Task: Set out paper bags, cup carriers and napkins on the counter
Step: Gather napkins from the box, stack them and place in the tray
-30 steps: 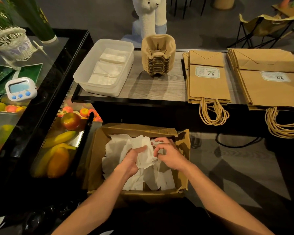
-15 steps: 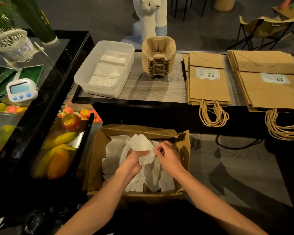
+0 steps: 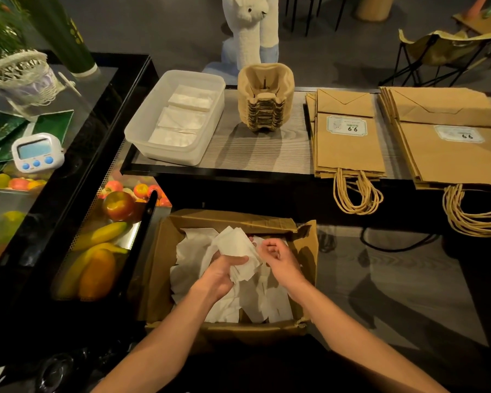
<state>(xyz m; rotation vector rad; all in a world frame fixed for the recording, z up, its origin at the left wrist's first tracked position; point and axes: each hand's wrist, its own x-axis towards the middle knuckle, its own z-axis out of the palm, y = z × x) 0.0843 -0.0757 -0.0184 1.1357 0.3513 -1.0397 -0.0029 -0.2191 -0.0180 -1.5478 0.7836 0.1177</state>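
Note:
Below the counter, an open cardboard box [image 3: 159,268] holds several loose white napkins [image 3: 255,302]. My left hand [image 3: 219,276] grips a bunch of napkins [image 3: 236,248] lifted above the pile. My right hand [image 3: 278,259] hovers beside the bunch with its fingers curled, and I see nothing in it. On the counter [image 3: 255,154] a clear plastic tub [image 3: 142,131] holds folded napkins [image 3: 182,123]. A stack of cup carriers [image 3: 264,95] stands to its right. Two stacks of brown paper bags [image 3: 349,140] [image 3: 448,148] lie flat, handles hanging over the edge.
A black display case [image 3: 68,177] with fruit [image 3: 97,265] stands at left, a white timer [image 3: 36,153] and a wicker basket [image 3: 20,72] on its top. A white animal figure [image 3: 250,26] and a folding chair [image 3: 442,49] stand beyond the counter. A dark cable [image 3: 394,245] lies on the floor.
My left hand has raised the bunch of napkins a little higher out of the box. My right hand has come off the pile and drawn slightly right, fingers curled.

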